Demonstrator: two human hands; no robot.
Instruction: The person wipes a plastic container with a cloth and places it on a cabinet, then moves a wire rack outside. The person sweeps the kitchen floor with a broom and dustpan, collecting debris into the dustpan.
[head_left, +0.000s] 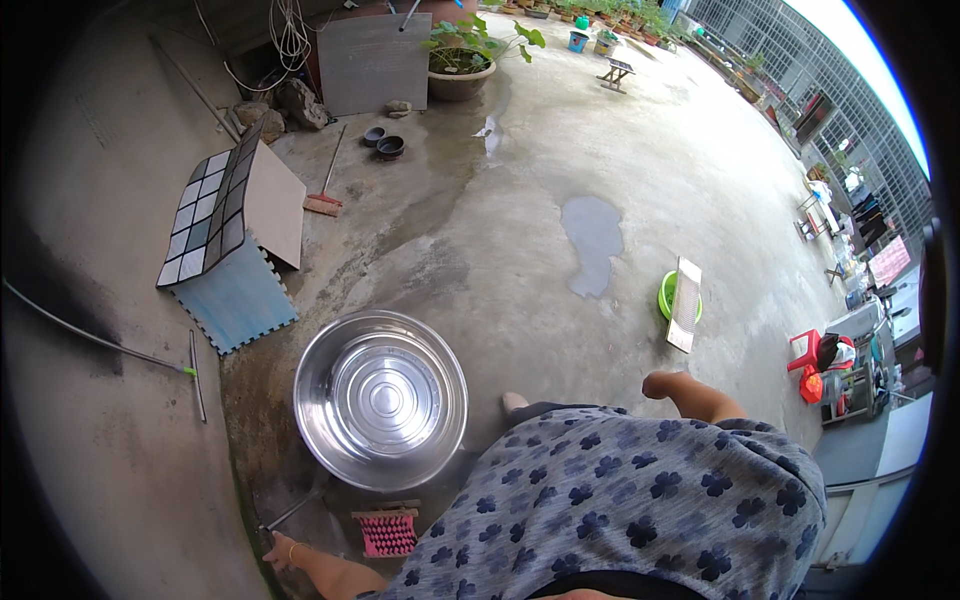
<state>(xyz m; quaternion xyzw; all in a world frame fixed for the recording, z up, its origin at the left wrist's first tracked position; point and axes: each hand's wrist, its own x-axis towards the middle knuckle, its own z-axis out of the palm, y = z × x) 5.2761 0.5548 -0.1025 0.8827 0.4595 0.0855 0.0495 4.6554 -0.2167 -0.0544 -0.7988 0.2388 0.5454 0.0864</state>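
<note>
At the lower left, my left hand (280, 550), with a gold-coloured bracelet at the wrist, has its fingers at the wall end of a thin metal tap (289, 512). The tap's spout points towards a large, shiny metal basin (386, 401) on the concrete floor. No water is plain to see in the basin. My right hand (663, 384) hangs at my other side with its fingers curled, and nothing shows in it. Beyond it, a washboard (684, 304) leans across a green plastic basin (665, 294).
A pink woven stool (388, 534) stands beside the metal basin. Along the left wall are a foam-mat shelter (232, 292), a squeegee (198, 379) and a broom (324, 202). A puddle (592, 240) lies ahead. At right stands a red stool (804, 350).
</note>
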